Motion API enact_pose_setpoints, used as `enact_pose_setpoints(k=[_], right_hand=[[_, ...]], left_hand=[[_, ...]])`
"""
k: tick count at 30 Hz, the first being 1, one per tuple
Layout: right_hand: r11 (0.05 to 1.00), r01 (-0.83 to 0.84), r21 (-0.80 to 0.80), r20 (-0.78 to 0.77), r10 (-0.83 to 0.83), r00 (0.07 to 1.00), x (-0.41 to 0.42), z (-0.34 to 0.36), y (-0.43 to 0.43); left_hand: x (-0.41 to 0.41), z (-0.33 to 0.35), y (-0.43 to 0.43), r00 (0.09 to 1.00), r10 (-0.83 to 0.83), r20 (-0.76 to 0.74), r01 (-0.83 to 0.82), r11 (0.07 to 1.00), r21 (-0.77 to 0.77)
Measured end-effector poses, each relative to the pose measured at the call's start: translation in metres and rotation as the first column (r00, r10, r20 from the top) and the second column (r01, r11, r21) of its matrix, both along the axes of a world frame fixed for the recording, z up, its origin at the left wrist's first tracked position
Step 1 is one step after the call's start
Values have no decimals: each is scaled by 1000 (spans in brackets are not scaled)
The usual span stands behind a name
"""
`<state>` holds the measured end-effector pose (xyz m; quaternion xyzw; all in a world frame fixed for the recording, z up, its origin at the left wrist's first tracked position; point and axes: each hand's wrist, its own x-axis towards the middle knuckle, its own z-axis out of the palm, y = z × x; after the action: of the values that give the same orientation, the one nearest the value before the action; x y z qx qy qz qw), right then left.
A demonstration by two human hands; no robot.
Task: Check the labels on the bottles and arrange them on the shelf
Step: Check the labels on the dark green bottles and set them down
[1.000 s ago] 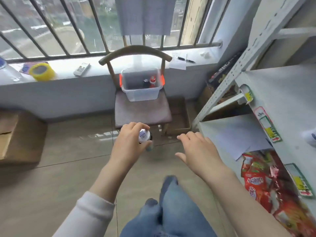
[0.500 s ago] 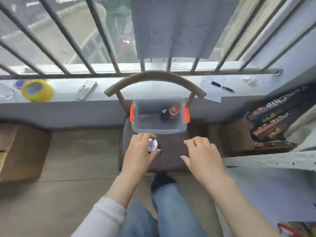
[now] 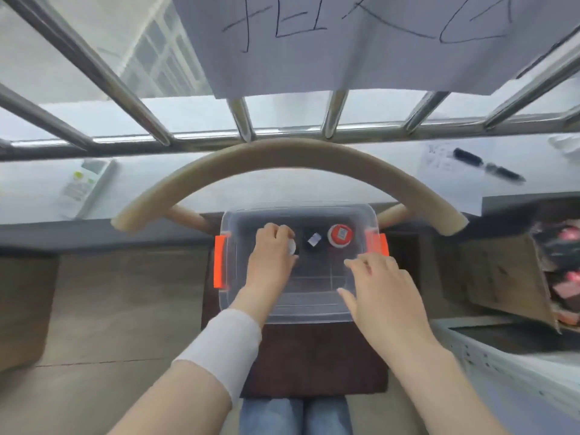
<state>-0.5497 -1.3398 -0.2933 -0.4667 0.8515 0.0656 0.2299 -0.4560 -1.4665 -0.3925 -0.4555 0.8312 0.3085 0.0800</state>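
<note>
Chair (image 3: pixel 282 158) with curved backrest, clear bin (image 3: pixel 229 296) on its seat, left hand (image 3: pixel 271 255) inside the bin near the far wall, fingers curled round a white-capped bottle (image 3: pixel 292 247), right hand (image 3: pixel 381 293) spread loose over the near right corner, holding nothing, black-capped bottle (image 3: pixel 314 239) and red-capped bottle (image 3: pixel 340 235) just right of the held one.

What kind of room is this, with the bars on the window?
Probably a small stockroom or shop corner by a barred window: a clear bin of bottles sits on a chair, a cardboard box holds red packets, and a metal shelf stands at the right.
</note>
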Motion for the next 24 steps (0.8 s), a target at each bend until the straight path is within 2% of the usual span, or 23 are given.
enact_pose_setpoints(k=[6, 14, 18, 24], right_hand=[[999, 24, -28, -1, -24, 1000, -7, -39, -25], [998, 47, -38, -5, -48, 999, -10, -46, -24], [997, 59, -48, 49, -56, 997, -4, -25, -14], [996, 93, -12, 53, -93, 994, 20, 34, 27]], left_hand=[[-8, -40, -18, 998, -60, 29, 60, 998, -8], [-8, -44, -13, 996, -89, 28, 90, 995, -37], [-1, -12, -12, 988, -147, 51, 151, 984, -94], [26, 89, 19, 864, -420, 277, 476, 861, -179]])
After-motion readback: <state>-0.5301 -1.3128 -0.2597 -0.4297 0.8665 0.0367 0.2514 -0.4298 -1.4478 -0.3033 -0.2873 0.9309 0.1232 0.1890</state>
